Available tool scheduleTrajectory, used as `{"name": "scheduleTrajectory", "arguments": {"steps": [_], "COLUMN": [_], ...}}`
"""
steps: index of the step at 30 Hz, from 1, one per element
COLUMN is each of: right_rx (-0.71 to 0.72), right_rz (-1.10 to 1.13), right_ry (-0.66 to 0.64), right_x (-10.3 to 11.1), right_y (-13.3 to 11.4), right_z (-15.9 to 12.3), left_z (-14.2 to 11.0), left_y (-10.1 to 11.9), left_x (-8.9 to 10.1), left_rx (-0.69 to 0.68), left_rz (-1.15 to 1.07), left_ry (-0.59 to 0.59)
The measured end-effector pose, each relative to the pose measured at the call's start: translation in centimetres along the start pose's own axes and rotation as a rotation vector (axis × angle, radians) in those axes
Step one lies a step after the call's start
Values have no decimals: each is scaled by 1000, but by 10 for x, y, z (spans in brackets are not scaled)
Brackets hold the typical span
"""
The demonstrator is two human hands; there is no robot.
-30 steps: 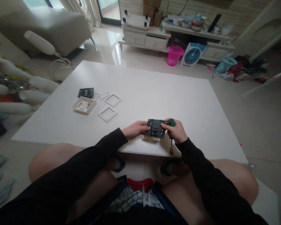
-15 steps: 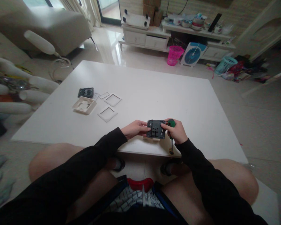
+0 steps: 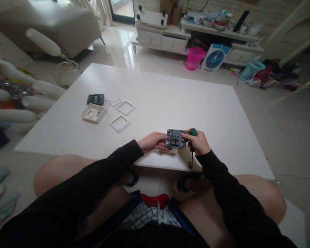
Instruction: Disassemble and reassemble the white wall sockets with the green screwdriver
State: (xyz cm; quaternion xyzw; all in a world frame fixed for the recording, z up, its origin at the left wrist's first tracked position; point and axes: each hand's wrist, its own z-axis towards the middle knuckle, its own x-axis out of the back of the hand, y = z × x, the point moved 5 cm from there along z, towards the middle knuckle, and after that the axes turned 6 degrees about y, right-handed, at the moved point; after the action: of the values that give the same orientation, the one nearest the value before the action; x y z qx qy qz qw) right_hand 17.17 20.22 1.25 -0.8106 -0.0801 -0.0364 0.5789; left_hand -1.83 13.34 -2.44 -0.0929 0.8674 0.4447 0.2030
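On the left of the desk [image 3: 170,100], a dark panel [image 3: 95,99] lies just beyond a cream box [image 3: 101,117], two white frames [image 3: 120,131] to their right. Nearer, the left hand [image 3: 155,141] grips the left edge of a gray plate [image 3: 176,138], held over a partly hidden cream piece [image 3: 172,151] by the near edge. The right hand [image 3: 200,142] pinches its right edge, also clasping a green-handled screwdriver [image 3: 193,132].
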Motion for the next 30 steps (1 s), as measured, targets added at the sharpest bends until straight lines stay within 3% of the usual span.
{"name": "scheduleTrajectory", "arguments": {"steps": [5,8,11,24,30], "right_rx": [-49,-78,-103,-120,-157], "right_rz": [54,83,99,105,96], "right_ry": [-3,-16,-35,-69,-93], "right_x": [9,11,7,-1,-2], "right_y": [1,2,5,13,10], "right_z": [11,14,14,9,6], "left_z": [-2,-3,-3,3,1], "left_y": [9,11,10,8,9], "left_x": [3,1,-2,-3,-3], "left_rx": [-32,-63,-109,-301,-244], "left_rz": [-46,-33,22,353,407], "left_ry": [42,8,-20,66,-13]}}
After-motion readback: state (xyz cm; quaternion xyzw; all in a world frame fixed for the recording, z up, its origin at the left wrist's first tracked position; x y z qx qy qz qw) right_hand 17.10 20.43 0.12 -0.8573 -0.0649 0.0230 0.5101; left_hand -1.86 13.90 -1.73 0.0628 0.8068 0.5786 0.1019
